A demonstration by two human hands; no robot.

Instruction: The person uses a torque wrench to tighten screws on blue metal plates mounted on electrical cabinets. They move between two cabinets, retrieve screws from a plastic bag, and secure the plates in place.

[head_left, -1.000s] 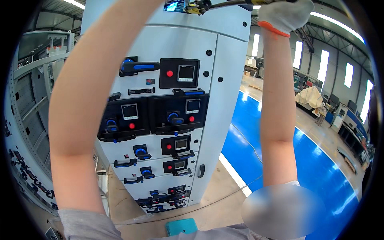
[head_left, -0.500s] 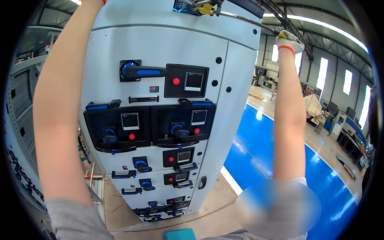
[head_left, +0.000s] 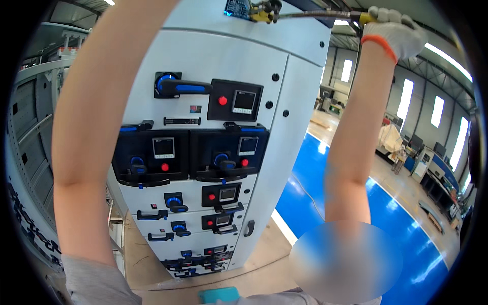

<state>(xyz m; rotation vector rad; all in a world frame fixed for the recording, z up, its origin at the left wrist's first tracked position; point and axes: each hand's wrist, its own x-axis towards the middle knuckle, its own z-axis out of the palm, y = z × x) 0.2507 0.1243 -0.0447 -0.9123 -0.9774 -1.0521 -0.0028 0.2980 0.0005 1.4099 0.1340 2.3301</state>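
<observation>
My right hand (head_left: 399,36), in a white work glove with an orange cuff, is closed around the yellow end of a long-handled tool (head_left: 315,14). The tool's metal bar runs left across the upper cabinet to a yellow and dark metal head (head_left: 265,11); its exact kind is unclear. My left forearm (head_left: 109,86) passes up across the cabinet's left side, and its hand is beyond the upper edge. In front stands a tall pale grey switchgear cabinet (head_left: 231,56), with a black and blue rotary handle (head_left: 185,88) and a panel with a red button and small screen (head_left: 244,101).
Lower drawers carry more rotary handles, pull handles (head_left: 151,215) and red buttons. Another cabinet frame (head_left: 38,107) stands at the left. A blue floor strip (head_left: 305,173) with a cable on it lies right of the cabinet. Workbenches (head_left: 437,173) stand far right. A teal object (head_left: 218,295) lies below.
My right hand has moved right and closer in view, with the tool's bar now nearer level. My left forearm has swung right at its top. The view has shifted slightly.
</observation>
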